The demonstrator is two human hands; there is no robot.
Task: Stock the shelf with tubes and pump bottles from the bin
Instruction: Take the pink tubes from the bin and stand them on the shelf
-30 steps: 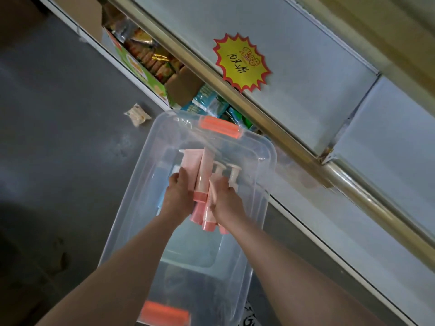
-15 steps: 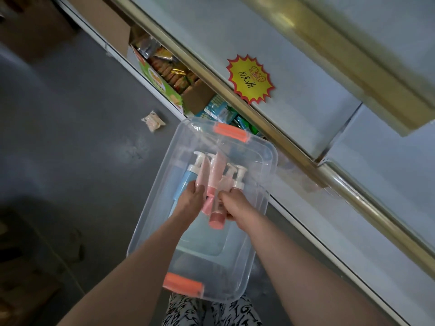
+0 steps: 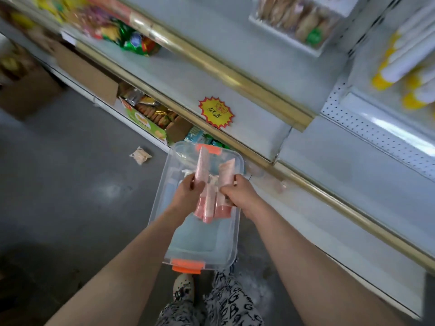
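A clear plastic bin (image 3: 162, 198) with orange latches stands on the grey floor beside the shelf unit. Above it my left hand (image 3: 187, 196) grips a long pink tube (image 3: 203, 165), with more pink tubes (image 3: 208, 208) bunched between both hands. My right hand (image 3: 237, 195) holds a shorter pink tube (image 3: 226, 171) and the bunch's right side. A blue pump bottle (image 3: 170, 189) lies inside the bin, partly hidden by my left hand. The white shelf (image 3: 341, 165) with a gold front rail runs to the right of the bin.
A yellow starburst price tag (image 3: 216, 112) sits on the shelf. Snack boxes (image 3: 150, 114) fill the bottom shelf at left. White and yellow tubes (image 3: 409, 67) lie on an upper right shelf. A small packet (image 3: 140, 155) lies on the floor. My feet are below the bin.
Both hands have lifted the bunch of pink tubes up out of the bin. My view has tilted up and back, showing more shelves and the whole bin.
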